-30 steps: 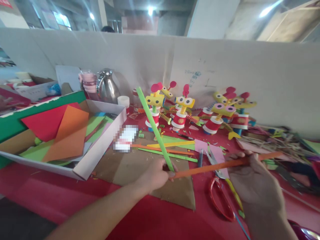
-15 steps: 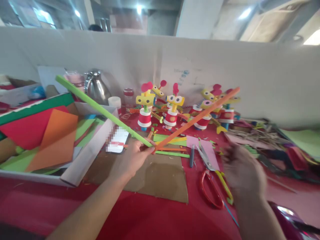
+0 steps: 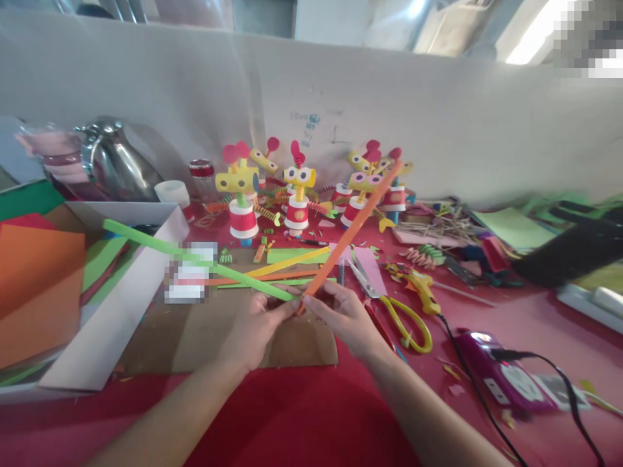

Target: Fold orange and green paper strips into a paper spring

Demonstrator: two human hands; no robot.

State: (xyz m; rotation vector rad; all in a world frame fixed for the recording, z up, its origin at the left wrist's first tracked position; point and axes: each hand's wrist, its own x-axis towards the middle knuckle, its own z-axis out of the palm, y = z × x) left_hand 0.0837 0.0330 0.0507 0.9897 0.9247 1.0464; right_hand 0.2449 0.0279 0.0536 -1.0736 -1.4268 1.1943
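Observation:
A long green paper strip (image 3: 195,261) and an orange paper strip (image 3: 353,230) meet at their near ends in a V shape above a brown cardboard sheet (image 3: 209,337). My left hand (image 3: 256,327) is closed, pinching the green strip close to the joint. My right hand (image 3: 348,321) is closed too, with thumb and fingers on the orange strip at the same corner. Fingertips partly hide the joint. Behind the hands lie a yellow strip (image 3: 292,261) and more loose strips. Scissors (image 3: 365,279) lie just right of my right hand.
Several paper figures with red cups (image 3: 298,214) stand along the back panel. An open box of coloured paper (image 3: 114,311) is at left, near a steel jug (image 3: 119,162). To the right are a yellow glue gun (image 3: 423,292), its black cord and a purple device (image 3: 506,373).
My right hand has come in from the right, blurred before, to the corner where the strips meet. The green strip has tipped lower, the orange one steeper. The view has swung right.

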